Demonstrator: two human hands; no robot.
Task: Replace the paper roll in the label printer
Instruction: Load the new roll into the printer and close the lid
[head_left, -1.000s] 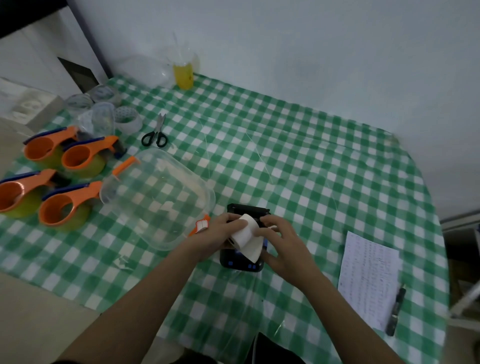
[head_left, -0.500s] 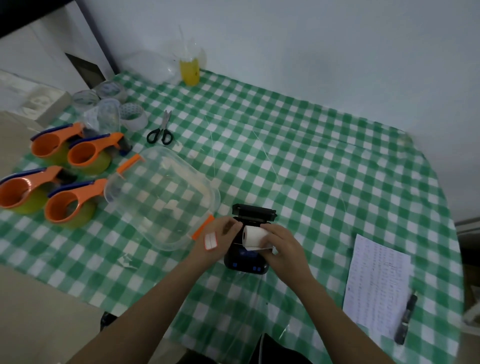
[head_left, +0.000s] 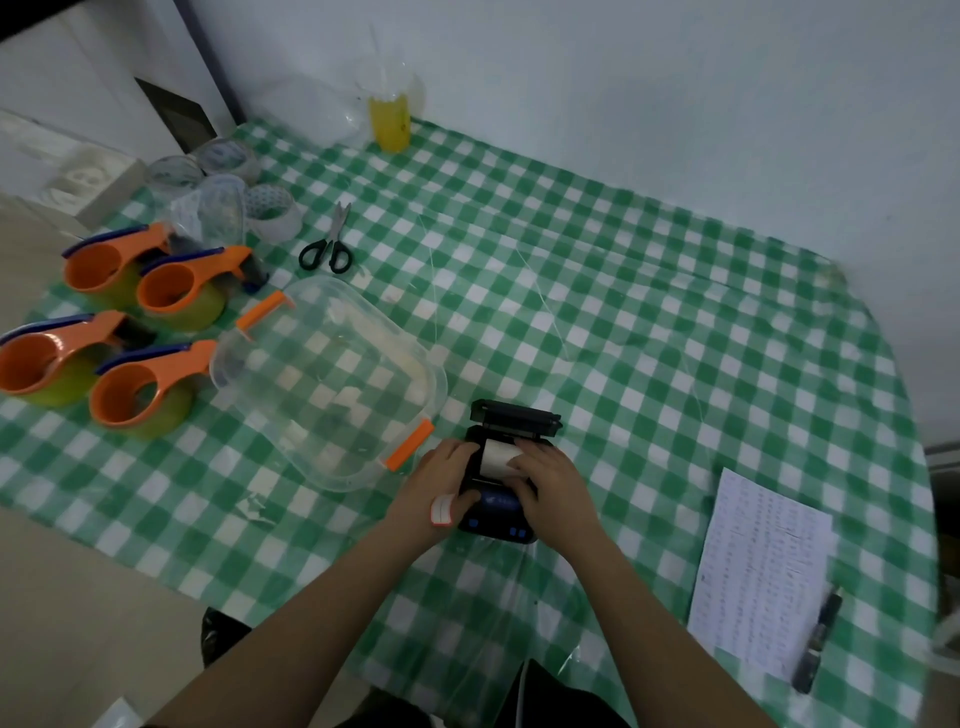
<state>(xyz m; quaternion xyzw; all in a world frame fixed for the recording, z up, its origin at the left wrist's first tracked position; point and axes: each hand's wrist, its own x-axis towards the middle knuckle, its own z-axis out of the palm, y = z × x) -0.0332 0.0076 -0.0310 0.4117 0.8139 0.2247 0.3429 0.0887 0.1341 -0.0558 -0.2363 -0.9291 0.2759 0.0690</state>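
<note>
Your left hand (head_left: 441, 483) gripping the side of the open black printer (head_left: 506, 467), your right hand (head_left: 553, 480) pressing the white paper roll (head_left: 496, 457) into its bay, clear tub (head_left: 327, 384) just beside, scissors (head_left: 327, 244) farther back on the checked worktop (head_left: 649, 322)

We see a surface (head_left: 623, 291) covered with a cloth in green and white checks. The label printer (head_left: 501, 512) is black with small blue buttons, and its paper roll (head_left: 496, 457) is white. The four tape dispensers (head_left: 130, 332) are orange with dark blue edges. The scissors (head_left: 328, 244) have black handles, the cup (head_left: 390, 120) holds yellow liquid, and the clear container (head_left: 332, 379) has orange clips.
</note>
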